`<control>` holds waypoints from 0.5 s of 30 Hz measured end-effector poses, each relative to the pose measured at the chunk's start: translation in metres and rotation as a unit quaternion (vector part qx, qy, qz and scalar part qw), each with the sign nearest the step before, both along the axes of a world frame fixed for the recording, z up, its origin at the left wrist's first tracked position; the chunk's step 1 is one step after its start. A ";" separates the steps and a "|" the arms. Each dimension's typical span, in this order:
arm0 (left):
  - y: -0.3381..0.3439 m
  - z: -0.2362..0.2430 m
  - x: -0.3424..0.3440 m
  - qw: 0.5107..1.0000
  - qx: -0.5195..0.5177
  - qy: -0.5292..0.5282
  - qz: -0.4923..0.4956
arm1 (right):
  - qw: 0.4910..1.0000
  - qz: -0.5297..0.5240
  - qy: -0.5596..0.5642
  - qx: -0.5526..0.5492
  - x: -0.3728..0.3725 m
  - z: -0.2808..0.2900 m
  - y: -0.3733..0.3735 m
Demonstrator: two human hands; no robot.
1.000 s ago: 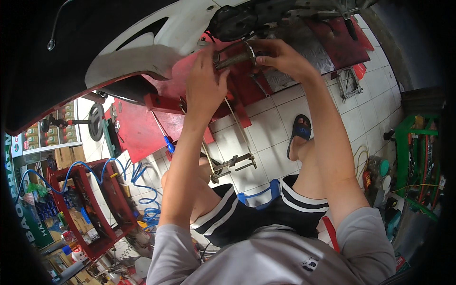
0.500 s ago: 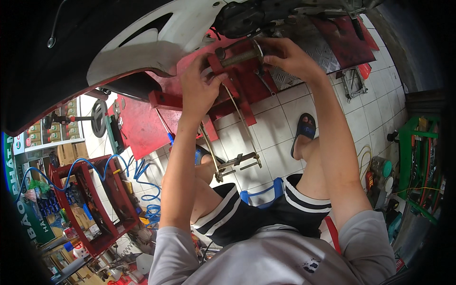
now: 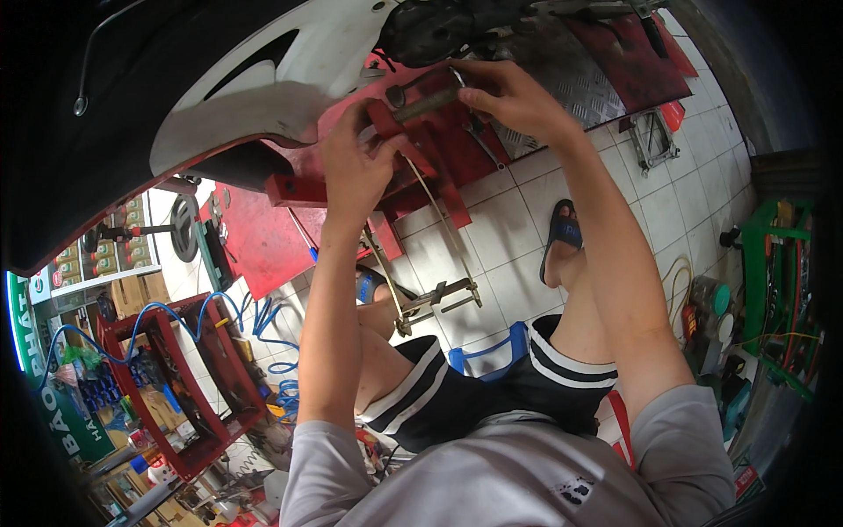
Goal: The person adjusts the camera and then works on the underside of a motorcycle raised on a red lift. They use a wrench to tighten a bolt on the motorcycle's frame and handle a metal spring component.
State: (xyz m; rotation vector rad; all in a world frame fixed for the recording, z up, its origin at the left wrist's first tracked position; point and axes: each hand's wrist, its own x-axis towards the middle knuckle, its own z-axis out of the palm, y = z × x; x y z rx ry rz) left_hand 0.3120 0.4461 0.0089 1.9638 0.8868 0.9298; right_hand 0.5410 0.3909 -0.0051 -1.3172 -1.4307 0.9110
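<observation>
A red metal clamp [image 3: 384, 119] with a thick threaded screw [image 3: 428, 104] sits on the red lift platform, below a white motorbike body panel [image 3: 255, 88]. My left hand [image 3: 358, 167] is closed around the clamp's red end block, thumb on the near side. At the screw's right end, my right hand [image 3: 500, 95] pinches a thin metal handle [image 3: 458, 77] between thumb and fingers. Below my left hand, a brass-coloured metal frame with long rods [image 3: 435, 206] reaches down toward my knees. Part of the clamp is hidden behind my left hand.
The black engine [image 3: 426, 31] hangs close above my hands. A wrench [image 3: 485, 145] lies on the platform's edge. A red tool cart [image 3: 180, 378] and coiled blue air hose [image 3: 263, 325] stand left; a green rack [image 3: 773, 299] stands right. A blue stool [image 3: 492, 351] is between my legs.
My right hand has shifted slightly left and the handle at the screw's end has turned. My left hand keeps its hold on the clamp. The whole view has moved a little.
</observation>
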 end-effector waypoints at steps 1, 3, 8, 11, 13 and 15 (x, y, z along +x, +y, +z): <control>0.001 -0.001 -0.001 1.000 0.000 0.000 0.001 | 1.000 -0.011 0.000 -0.003 -0.002 -0.001 0.001; 0.001 -0.001 0.001 1.000 0.000 0.001 -0.002 | 0.994 -0.063 0.022 -0.090 -0.006 -0.004 0.005; 0.004 -0.002 -0.002 0.997 0.053 0.060 0.008 | 0.986 -0.100 0.050 -0.127 -0.011 -0.001 0.010; -0.003 -0.001 0.010 0.995 0.099 0.015 0.027 | 0.981 -0.154 0.045 -0.114 -0.017 -0.001 0.013; -0.005 0.004 0.017 0.975 0.199 0.098 0.018 | 0.971 -0.220 0.000 -0.090 -0.019 -0.009 0.019; -0.003 0.001 0.016 0.959 0.246 0.137 0.031 | 0.969 -0.186 -0.017 -0.160 -0.020 0.001 0.020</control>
